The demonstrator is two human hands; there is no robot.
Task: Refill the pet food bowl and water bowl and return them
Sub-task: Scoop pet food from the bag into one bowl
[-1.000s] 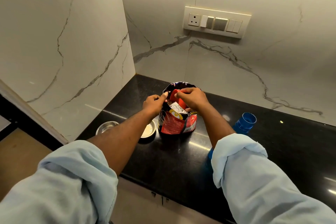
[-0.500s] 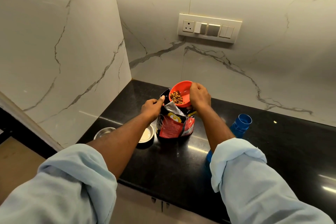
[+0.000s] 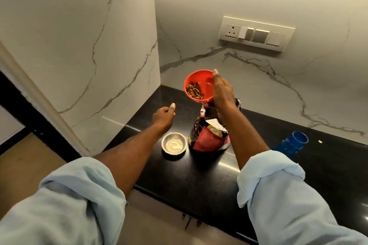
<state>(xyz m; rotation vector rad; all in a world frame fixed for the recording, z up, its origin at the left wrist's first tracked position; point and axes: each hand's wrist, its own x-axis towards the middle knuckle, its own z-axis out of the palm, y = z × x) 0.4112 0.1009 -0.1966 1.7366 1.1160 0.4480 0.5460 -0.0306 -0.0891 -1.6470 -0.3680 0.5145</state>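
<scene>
1. Now that the red plastic scoop bowl (image 3: 199,85) has come up clear of the pet food bag (image 3: 209,134), the right hand (image 3: 222,91) grips its rim and far wall above the bag's open mouth; half a second ago it sat just at that mouth.
2. Meanwhile the left hand (image 3: 163,116) has let go of the bag's edge and hangs loosely curled over the counter, holding nothing, thumb raised.
3. That suggests scooping is finished and pouring comes next — the steel bowl (image 3: 174,143) stands just left of the bag, below the left hand, with no kibble in it, only a pale glare or film at its bottom.
4. Brown kibble (image 3: 194,91) lies heaped on the low side of the tilted scoop, small oval pellets, dry-looking.
5. Glossy crinkled foil forms the bag, red and black, its top crumpled open; it stands unsupported and could slump.
6. Polished black stone makes up the countertop (image 3: 199,177), under veined white marble walls.
7. A blue plastic bottle (image 3: 292,143), uncapped, stands well to the right — likely for the water.
</scene>
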